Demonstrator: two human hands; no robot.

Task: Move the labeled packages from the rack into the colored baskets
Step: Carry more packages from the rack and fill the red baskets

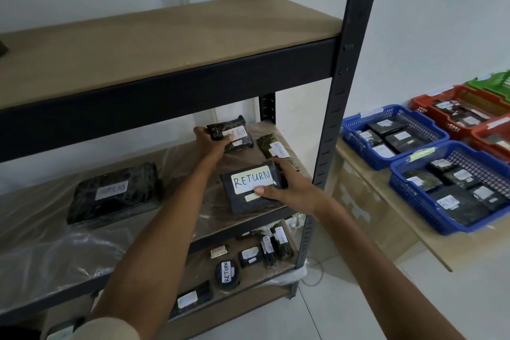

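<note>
Bearing RETURN label: black package

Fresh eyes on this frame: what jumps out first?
Both hands are on black packages on the middle shelf: the right hand grips the front package with its big RETURN label, and the left hand grips the rear package. To the right, blue baskets and red baskets already hold packages.

Seemingly plastic-covered shelf, labeled packages
</note>
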